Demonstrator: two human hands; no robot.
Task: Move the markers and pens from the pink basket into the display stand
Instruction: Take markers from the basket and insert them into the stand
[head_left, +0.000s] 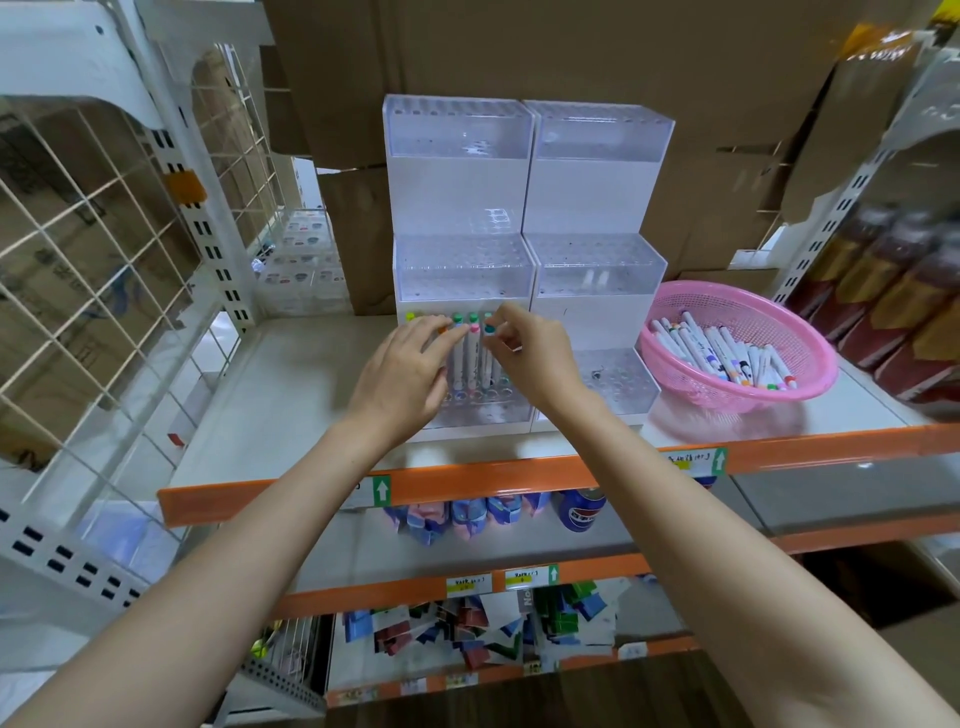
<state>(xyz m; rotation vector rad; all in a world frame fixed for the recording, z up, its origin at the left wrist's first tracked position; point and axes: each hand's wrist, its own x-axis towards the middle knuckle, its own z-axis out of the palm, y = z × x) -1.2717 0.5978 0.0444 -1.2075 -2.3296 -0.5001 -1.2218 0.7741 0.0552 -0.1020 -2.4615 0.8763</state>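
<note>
A clear and white stepped display stand (462, 208) stands on the shelf, with a second one (597, 208) beside it on the right. Several white markers (470, 353) with coloured caps stand upright in the lowest tier of the left stand. My left hand (402, 374) rests on the markers at the left, fingers closed on one. My right hand (530, 353) pinches the cap of a teal-capped marker (489, 329) at the right of the row. The pink basket (670, 343) sits to the right, holding several more markers and pens (727, 353).
The shelf has an orange front edge (467, 475). Cardboard boxes (519, 52) stack behind the stands. A white wire grid panel (93, 234) stands at the left. Dark packaged goods (883, 301) line the right. Lower shelves hold packets and a can (582, 509).
</note>
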